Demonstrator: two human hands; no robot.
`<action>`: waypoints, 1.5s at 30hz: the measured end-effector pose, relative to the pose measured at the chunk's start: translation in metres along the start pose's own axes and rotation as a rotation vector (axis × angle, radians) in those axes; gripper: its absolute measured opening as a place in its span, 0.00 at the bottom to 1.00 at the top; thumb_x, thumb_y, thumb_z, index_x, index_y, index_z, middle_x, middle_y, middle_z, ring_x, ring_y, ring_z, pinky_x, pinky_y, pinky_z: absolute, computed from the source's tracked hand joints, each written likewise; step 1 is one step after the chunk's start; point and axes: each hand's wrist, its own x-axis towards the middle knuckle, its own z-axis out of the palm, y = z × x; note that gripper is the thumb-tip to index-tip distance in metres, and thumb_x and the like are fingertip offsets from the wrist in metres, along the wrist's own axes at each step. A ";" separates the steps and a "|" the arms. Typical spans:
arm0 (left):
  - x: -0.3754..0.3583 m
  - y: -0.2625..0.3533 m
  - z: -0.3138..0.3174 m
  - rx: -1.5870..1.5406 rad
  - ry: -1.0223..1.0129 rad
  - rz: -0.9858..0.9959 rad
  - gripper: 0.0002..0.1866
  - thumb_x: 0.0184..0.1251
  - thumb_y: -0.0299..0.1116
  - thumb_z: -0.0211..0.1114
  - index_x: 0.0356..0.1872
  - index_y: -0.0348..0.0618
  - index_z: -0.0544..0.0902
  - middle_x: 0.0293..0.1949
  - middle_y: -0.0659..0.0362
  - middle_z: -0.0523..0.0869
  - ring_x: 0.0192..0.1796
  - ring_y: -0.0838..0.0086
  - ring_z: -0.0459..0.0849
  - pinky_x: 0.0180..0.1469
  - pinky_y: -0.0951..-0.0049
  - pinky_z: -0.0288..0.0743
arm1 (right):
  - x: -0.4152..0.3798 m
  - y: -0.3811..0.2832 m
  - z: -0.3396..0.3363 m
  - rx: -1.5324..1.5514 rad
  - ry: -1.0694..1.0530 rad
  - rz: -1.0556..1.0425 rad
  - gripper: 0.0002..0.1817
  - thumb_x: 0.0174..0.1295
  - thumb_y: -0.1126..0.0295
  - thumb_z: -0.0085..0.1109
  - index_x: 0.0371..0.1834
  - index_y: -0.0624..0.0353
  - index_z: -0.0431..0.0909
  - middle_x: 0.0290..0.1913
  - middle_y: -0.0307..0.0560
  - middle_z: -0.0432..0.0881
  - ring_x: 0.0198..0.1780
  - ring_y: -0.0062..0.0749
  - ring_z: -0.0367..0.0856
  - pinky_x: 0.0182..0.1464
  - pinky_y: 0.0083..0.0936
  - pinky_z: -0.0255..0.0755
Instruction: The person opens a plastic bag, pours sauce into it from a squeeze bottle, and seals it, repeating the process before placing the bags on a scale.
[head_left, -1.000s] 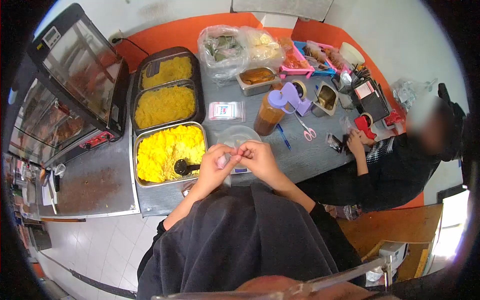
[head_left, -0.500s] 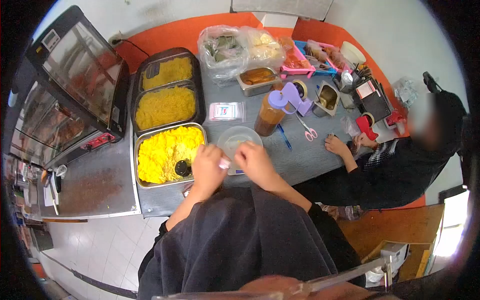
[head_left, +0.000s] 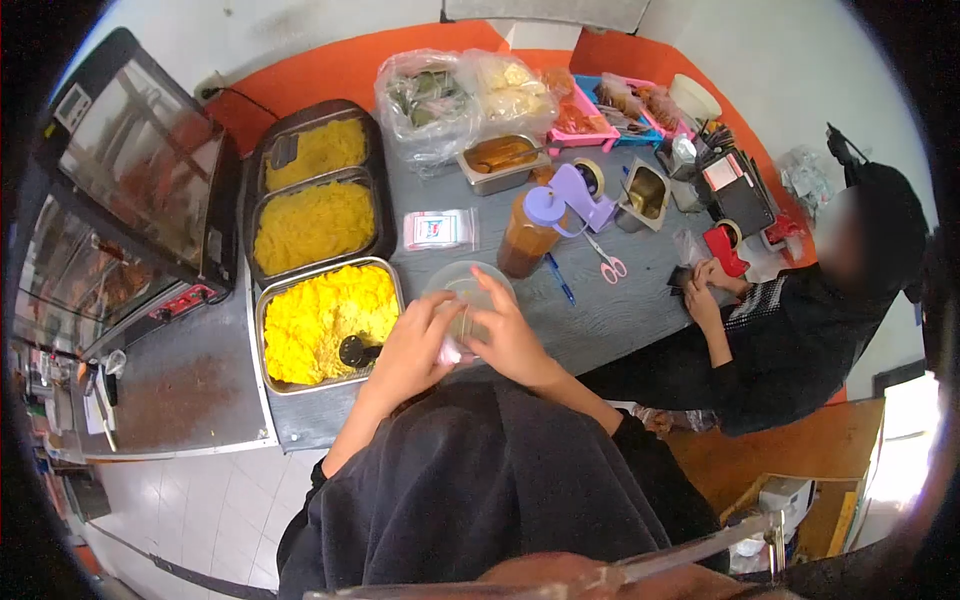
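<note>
My left hand (head_left: pixel 412 345) curls its fingers around a thin, crumpled whitish-pink piece of plastic (head_left: pixel 450 352), which pokes out by the thumb. Facing it, my right hand (head_left: pixel 508 335) has its index finger stretched forward and its fingers apart. Something clear shows between the two hands, too faint to make out. Just beyond my fingers a translucent round bowl (head_left: pixel 466 274) stands on the grey table, partly covered by them. A steel tray (head_left: pixel 262 345) of bright yellow food (head_left: pixel 325 315) is left of my left hand, with a black round-ended utensil (head_left: pixel 353 351) in it.
Black containers (head_left: pixel 385 225) of yellow food stand behind the tray. A sauce bottle (head_left: pixel 527 240), a labelled plastic packet (head_left: pixel 436 230), a blue pen (head_left: pixel 561 280) and scissors (head_left: pixel 608 262) lie around the bowl. A co-worker (head_left: pixel 800 330) handles something dark at the right. A glass display warmer (head_left: pixel 150 180) stands left.
My right hand's fingers have gone from a closed pinch to spread, its index finger reaching over the bowl. The view has shifted slightly. The co-worker's hands have come together around a dark item.
</note>
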 end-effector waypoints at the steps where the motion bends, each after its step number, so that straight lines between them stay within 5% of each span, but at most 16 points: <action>1: -0.001 -0.001 -0.001 0.062 -0.099 -0.001 0.30 0.37 0.23 0.68 0.50 0.41 0.72 0.49 0.52 0.75 0.48 0.54 0.74 0.49 0.61 0.71 | -0.002 0.005 0.000 0.035 -0.005 0.012 0.15 0.41 0.77 0.66 0.36 0.63 0.80 0.63 0.57 0.65 0.62 0.49 0.66 0.62 0.39 0.60; 4: -0.002 -0.013 0.006 0.133 -0.197 0.016 0.35 0.37 0.25 0.71 0.54 0.41 0.71 0.52 0.51 0.75 0.48 0.54 0.74 0.52 0.60 0.70 | -0.001 0.012 -0.001 0.183 -0.058 0.009 0.12 0.44 0.71 0.66 0.33 0.63 0.80 0.59 0.57 0.67 0.60 0.50 0.65 0.61 0.37 0.60; 6: -0.001 -0.024 0.006 0.053 -0.058 0.008 0.35 0.39 0.28 0.73 0.55 0.39 0.71 0.51 0.52 0.76 0.47 0.54 0.75 0.50 0.62 0.70 | -0.007 0.042 0.007 0.270 0.042 0.032 0.18 0.42 0.72 0.69 0.38 0.64 0.78 0.55 0.55 0.69 0.57 0.48 0.67 0.60 0.36 0.61; 8: -0.002 -0.038 0.007 0.026 -0.008 0.008 0.33 0.44 0.30 0.73 0.55 0.38 0.70 0.50 0.52 0.78 0.48 0.58 0.77 0.52 0.65 0.70 | -0.006 0.078 0.014 0.001 0.691 0.216 0.31 0.38 0.71 0.74 0.49 0.64 0.72 0.53 0.53 0.71 0.54 0.46 0.70 0.58 0.37 0.63; 11: -0.005 -0.056 0.011 -0.903 0.153 -0.341 0.34 0.49 0.31 0.73 0.57 0.39 0.66 0.52 0.53 0.78 0.56 0.70 0.73 0.58 0.69 0.66 | 0.028 0.138 0.010 -0.062 0.861 0.322 0.44 0.32 0.69 0.78 0.57 0.62 0.63 0.52 0.52 0.71 0.53 0.45 0.71 0.57 0.38 0.63; 13: 0.004 -0.063 0.006 -1.016 0.112 -0.357 0.34 0.49 0.31 0.73 0.57 0.40 0.66 0.52 0.53 0.78 0.56 0.70 0.74 0.57 0.70 0.67 | 0.041 0.174 0.008 0.320 0.450 0.346 0.48 0.29 0.65 0.81 0.57 0.61 0.61 0.52 0.54 0.70 0.54 0.46 0.70 0.56 0.40 0.64; 14: 0.007 -0.065 0.002 -1.130 0.067 -0.379 0.34 0.49 0.31 0.73 0.58 0.40 0.65 0.52 0.53 0.77 0.55 0.70 0.74 0.56 0.70 0.67 | 0.042 0.178 0.008 0.327 0.441 0.342 0.48 0.29 0.65 0.81 0.57 0.61 0.61 0.52 0.54 0.70 0.54 0.46 0.70 0.56 0.40 0.64; 18: 0.018 -0.068 -0.009 -1.071 -0.017 -0.330 0.33 0.50 0.29 0.71 0.58 0.40 0.65 0.47 0.56 0.79 0.51 0.73 0.75 0.53 0.73 0.68 | 0.070 0.122 -0.018 -0.032 0.382 0.202 0.47 0.27 0.60 0.80 0.55 0.61 0.64 0.53 0.55 0.70 0.54 0.50 0.69 0.57 0.43 0.63; 20: 0.021 -0.063 -0.017 -1.051 -0.038 -0.364 0.33 0.51 0.27 0.71 0.58 0.39 0.65 0.45 0.57 0.79 0.51 0.74 0.76 0.53 0.74 0.68 | 0.083 0.096 -0.040 -0.296 0.335 -0.248 0.43 0.30 0.58 0.77 0.53 0.59 0.67 0.51 0.53 0.71 0.53 0.50 0.70 0.58 0.44 0.63; 21: 0.022 -0.064 -0.020 -1.031 -0.056 -0.343 0.33 0.51 0.27 0.71 0.58 0.40 0.65 0.45 0.58 0.79 0.50 0.75 0.76 0.52 0.74 0.69 | 0.089 0.088 -0.049 -0.369 0.332 -0.360 0.31 0.40 0.62 0.68 0.51 0.57 0.70 0.51 0.49 0.73 0.55 0.45 0.70 0.60 0.45 0.61; 24: 0.028 -0.054 -0.030 -0.994 -0.092 -0.342 0.34 0.51 0.26 0.70 0.59 0.41 0.64 0.43 0.60 0.79 0.48 0.75 0.77 0.50 0.75 0.71 | 0.105 0.062 -0.079 -0.603 0.206 -0.607 0.24 0.47 0.68 0.59 0.50 0.56 0.71 0.51 0.46 0.74 0.56 0.41 0.70 0.61 0.46 0.61; 30: 0.025 -0.047 -0.025 -1.074 -0.068 -0.353 0.36 0.50 0.29 0.72 0.59 0.43 0.62 0.40 0.61 0.79 0.46 0.75 0.79 0.47 0.75 0.72 | 0.125 0.015 -0.120 -0.855 0.102 -0.898 0.17 0.50 0.68 0.52 0.46 0.54 0.73 0.50 0.42 0.75 0.56 0.34 0.71 0.61 0.45 0.61; 38: 0.024 -0.030 -0.025 -1.219 0.005 -0.392 0.39 0.46 0.37 0.74 0.59 0.42 0.63 0.42 0.59 0.80 0.46 0.73 0.78 0.53 0.72 0.68 | 0.121 -0.011 -0.135 -0.895 0.064 -0.938 0.13 0.51 0.70 0.52 0.41 0.55 0.75 0.47 0.40 0.78 0.54 0.33 0.74 0.62 0.43 0.63; 45: 0.027 -0.027 -0.025 -1.274 -0.005 -0.401 0.40 0.45 0.37 0.74 0.60 0.42 0.63 0.43 0.58 0.80 0.47 0.73 0.77 0.53 0.72 0.68 | 0.113 -0.010 -0.136 -0.893 0.116 -0.864 0.17 0.51 0.69 0.51 0.46 0.55 0.73 0.50 0.41 0.76 0.56 0.33 0.72 0.64 0.43 0.59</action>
